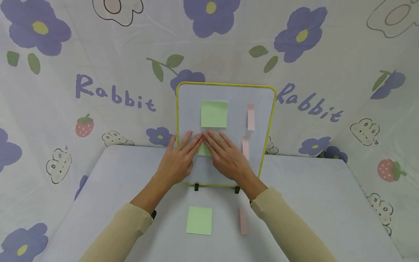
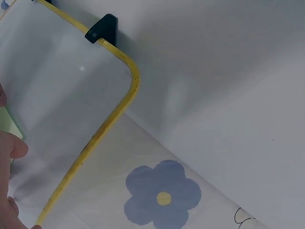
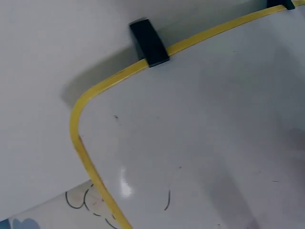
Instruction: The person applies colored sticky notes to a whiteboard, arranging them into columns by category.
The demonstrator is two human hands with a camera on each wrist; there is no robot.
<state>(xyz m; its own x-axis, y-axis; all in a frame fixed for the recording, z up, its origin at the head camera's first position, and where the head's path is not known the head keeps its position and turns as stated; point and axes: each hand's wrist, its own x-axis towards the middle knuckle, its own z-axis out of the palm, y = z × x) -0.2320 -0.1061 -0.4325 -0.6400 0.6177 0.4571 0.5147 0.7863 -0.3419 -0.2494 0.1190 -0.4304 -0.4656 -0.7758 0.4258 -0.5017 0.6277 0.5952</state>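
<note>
In the head view my left hand (image 1: 176, 160) and right hand (image 1: 227, 156) meet at the fingertips over a green sticky note (image 1: 203, 150) on a small whiteboard (image 1: 193, 95) with a yellow edge. Their fingers look straight and lie against the board, covering much of the note. Above them, another green sticky note (image 1: 214, 114) is stuck up. At the left edge of the left wrist view, part of my left hand (image 2: 5, 167) shows beside the green note (image 2: 9, 125). The right wrist view shows the board's lower corner, not clearly the hand.
Two narrow pink sticky notes (image 1: 251, 117) are on the board's right side. Black feet (image 1: 196, 187) support the board on the white table (image 1: 131, 174). A green sticky note (image 1: 199, 221) and a pink strip (image 1: 243, 221) lie in front. Behind hangs a patterned cloth (image 1: 229, 54).
</note>
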